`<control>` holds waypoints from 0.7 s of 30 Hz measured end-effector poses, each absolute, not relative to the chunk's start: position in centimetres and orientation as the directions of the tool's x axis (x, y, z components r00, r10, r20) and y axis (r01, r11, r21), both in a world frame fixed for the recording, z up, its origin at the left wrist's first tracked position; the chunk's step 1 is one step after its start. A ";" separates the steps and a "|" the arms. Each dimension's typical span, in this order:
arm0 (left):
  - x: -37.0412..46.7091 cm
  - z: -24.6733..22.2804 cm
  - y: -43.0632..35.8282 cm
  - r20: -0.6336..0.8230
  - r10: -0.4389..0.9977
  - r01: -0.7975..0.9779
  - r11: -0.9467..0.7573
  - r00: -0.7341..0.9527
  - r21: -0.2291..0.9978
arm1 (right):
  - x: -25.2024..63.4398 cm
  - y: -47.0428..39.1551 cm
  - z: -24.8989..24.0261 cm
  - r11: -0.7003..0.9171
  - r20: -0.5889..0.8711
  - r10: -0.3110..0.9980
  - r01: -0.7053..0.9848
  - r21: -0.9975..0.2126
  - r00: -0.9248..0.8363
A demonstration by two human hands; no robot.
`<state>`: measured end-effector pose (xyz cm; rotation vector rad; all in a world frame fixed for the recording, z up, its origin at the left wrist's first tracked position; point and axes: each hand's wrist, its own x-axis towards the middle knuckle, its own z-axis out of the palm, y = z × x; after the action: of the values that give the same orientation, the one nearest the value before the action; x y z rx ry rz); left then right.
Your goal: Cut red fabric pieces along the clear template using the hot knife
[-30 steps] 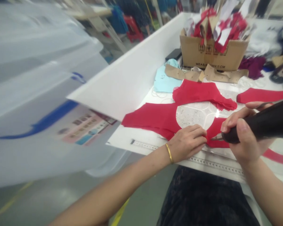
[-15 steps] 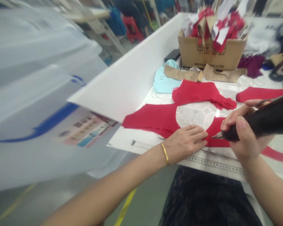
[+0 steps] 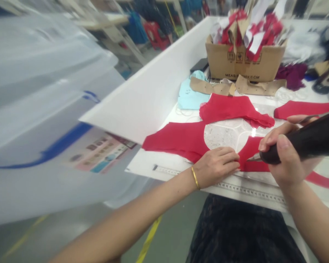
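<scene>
My left hand [image 3: 215,166], with a gold bangle at the wrist, lies palm down on red cloth, its fingers side by side and the thumb hidden. Its fingertips rest at the left part of a red fabric piece [image 3: 254,146]. My right hand [image 3: 287,160] is wrapped around a thick black tool [image 3: 312,137]. The pointed metal tip [image 3: 253,157] of the tool is over the red fabric, just right of my left fingers. Another red piece [image 3: 178,138] spreads to the left. A clear plastic sheet with pale rounded shapes [image 3: 224,135] shows between the red pieces.
A measuring tape [image 3: 252,190] runs along the table's front edge. More red fabric [image 3: 233,107] lies behind, near brown card strips [image 3: 260,87] and light blue cloth [image 3: 192,93]. A carton [image 3: 244,65] holds scraps. A white upright panel [image 3: 148,84] borders the left, beside large plastic bags [image 3: 44,109].
The view has shifted very slightly. My left hand stays on the red fabric, and my right hand with the black tool has moved a touch to the right.
</scene>
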<state>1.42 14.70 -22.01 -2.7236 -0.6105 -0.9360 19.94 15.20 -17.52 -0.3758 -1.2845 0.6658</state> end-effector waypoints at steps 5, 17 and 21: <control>0.4 -21.2 14.5 0.581 0.278 0.423 -0.897 0.765 -0.128 | 19.9 15.2 -17.6 0.754 0.742 0.651 -0.242 -0.610 0.159; 2.0 -21.5 14.8 0.627 0.262 0.431 -0.893 0.734 -0.131 | 20.0 15.1 -17.4 0.756 0.748 0.648 -0.237 -0.610 0.141; 1.7 -22.0 14.7 0.639 0.337 0.433 -0.901 0.691 0.007 | 20.0 15.1 -17.4 0.764 0.755 0.641 -0.210 -0.611 0.138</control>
<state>1.71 14.70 -22.01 -2.7546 -0.6314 -0.9978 20.02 15.06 -17.44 -0.4035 -1.2951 0.6397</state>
